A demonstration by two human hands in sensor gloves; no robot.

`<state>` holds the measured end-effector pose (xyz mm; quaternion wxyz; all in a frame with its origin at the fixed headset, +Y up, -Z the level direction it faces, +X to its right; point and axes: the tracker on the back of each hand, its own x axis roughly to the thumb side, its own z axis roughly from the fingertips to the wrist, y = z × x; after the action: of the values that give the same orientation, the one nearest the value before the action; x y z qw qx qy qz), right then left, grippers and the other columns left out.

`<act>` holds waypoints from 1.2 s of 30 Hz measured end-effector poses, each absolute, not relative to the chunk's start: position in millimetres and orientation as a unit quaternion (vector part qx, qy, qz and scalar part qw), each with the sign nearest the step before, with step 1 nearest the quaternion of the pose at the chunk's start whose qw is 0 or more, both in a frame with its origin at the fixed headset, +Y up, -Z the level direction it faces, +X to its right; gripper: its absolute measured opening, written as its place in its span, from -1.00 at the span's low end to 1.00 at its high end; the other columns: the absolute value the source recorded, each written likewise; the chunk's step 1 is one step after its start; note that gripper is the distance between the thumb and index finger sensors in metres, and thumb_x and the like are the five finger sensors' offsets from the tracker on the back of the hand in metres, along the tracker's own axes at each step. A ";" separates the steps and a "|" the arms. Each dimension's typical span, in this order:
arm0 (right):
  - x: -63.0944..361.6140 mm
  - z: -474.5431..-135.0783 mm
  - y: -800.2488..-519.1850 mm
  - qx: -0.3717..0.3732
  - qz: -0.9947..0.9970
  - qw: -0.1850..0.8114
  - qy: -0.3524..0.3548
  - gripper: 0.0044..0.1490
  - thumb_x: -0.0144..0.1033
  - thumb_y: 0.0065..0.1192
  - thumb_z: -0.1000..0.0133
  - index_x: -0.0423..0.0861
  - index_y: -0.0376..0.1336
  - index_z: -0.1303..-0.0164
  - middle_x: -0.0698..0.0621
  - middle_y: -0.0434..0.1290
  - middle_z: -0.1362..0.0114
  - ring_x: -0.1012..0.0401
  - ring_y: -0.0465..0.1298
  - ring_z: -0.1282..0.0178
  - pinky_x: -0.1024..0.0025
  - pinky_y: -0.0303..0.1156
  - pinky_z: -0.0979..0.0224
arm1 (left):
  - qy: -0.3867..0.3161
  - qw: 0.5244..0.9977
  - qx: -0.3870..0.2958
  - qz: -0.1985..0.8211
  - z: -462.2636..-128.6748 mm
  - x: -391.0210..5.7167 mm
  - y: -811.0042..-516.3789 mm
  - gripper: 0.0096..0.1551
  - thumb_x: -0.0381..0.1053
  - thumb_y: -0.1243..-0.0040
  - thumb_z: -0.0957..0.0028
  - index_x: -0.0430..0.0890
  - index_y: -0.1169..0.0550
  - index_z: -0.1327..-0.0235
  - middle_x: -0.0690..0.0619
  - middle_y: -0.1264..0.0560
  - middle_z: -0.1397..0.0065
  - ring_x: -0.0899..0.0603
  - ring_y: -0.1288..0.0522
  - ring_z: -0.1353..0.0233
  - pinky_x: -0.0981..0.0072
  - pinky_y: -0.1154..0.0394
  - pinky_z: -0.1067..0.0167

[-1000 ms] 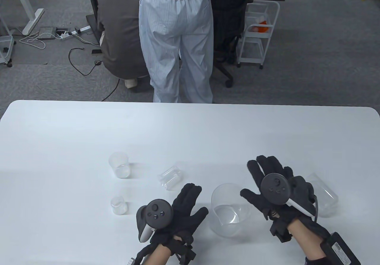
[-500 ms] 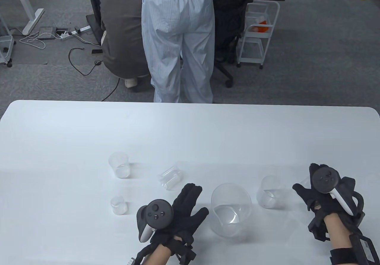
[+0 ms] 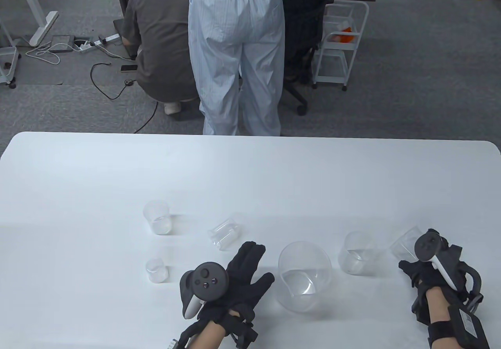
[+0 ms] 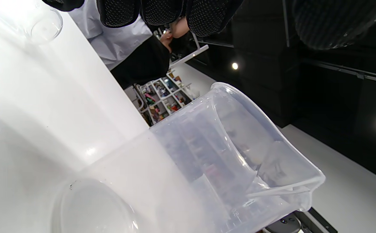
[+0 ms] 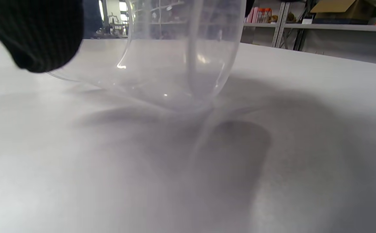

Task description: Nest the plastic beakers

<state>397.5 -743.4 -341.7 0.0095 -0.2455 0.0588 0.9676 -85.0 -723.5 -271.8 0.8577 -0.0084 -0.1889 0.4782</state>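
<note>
Several clear plastic beakers are on the white table [image 3: 250, 177]. The large beaker [image 3: 303, 276] stands upright near the front and fills the left wrist view [image 4: 226, 155]. A medium beaker [image 3: 357, 253] stands to its right. My right hand [image 3: 424, 265] grips another beaker [image 3: 405, 242] at the far right, tilted, with its lower edge on the table; it looms close in the right wrist view [image 5: 178, 55]. My left hand [image 3: 242, 270] rests flat and open on the table, left of the large beaker and holding nothing.
A small beaker [image 3: 156, 216] stands upright at the left. The smallest beaker [image 3: 156, 270] stands in front of it. One beaker [image 3: 225, 233] lies on its side just beyond my left fingertips. People stand and crouch beyond the table's far edge.
My right hand has moved from above the large beaker to the far right and taken hold of the beaker that lay there, tilting it. The medium beaker is now uncovered. My left hand has not moved.
</note>
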 end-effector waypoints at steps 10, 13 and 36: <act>405.2 -325.5 -735.8 -0.220 0.974 0.033 -0.032 0.40 0.28 0.53 0.27 -0.13 -0.17 -0.49 -0.16 0.13 -0.64 -0.18 0.34 -0.54 -0.19 0.31 -0.46 | -0.180 0.849 -0.020 0.496 -272.7 -86.5 -710.9 0.00 0.48 -0.02 0.05 -0.06 -0.19 -0.55 -0.24 -0.01 -0.66 -0.52 -0.09 -0.60 -0.46 -0.13 -0.38; 404.4 -315.9 -720.3 -0.200 0.977 0.056 -0.058 0.38 0.28 0.52 0.23 -0.15 -0.18 -0.49 -0.18 0.13 -0.64 -0.19 0.34 -0.53 -0.20 0.30 -0.44 | -0.181 0.845 -0.023 0.503 -272.7 -84.7 -700.2 0.00 0.47 -0.03 0.04 -0.06 -0.18 -0.56 -0.24 0.00 -0.66 -0.53 -0.08 -0.61 -0.47 -0.13 -0.38; 226.8 -209.7 -598.0 0.177 0.941 0.044 -0.287 0.38 0.29 0.51 0.20 -0.14 -0.18 -0.51 -0.17 0.13 -0.66 -0.19 0.32 -0.55 -0.20 0.29 -0.46 | -0.268 0.834 -0.011 0.482 -258.7 -19.3 -599.4 0.10 0.50 -0.02 0.02 -0.12 -0.05 -0.58 -0.29 0.10 -0.65 -0.56 0.00 -0.61 -0.48 -0.12 -0.38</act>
<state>226.8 -598.0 -209.7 0.0437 0.1770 -0.2865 0.9406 -19.3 -599.4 -258.7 0.8344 -0.0110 -0.2678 0.4817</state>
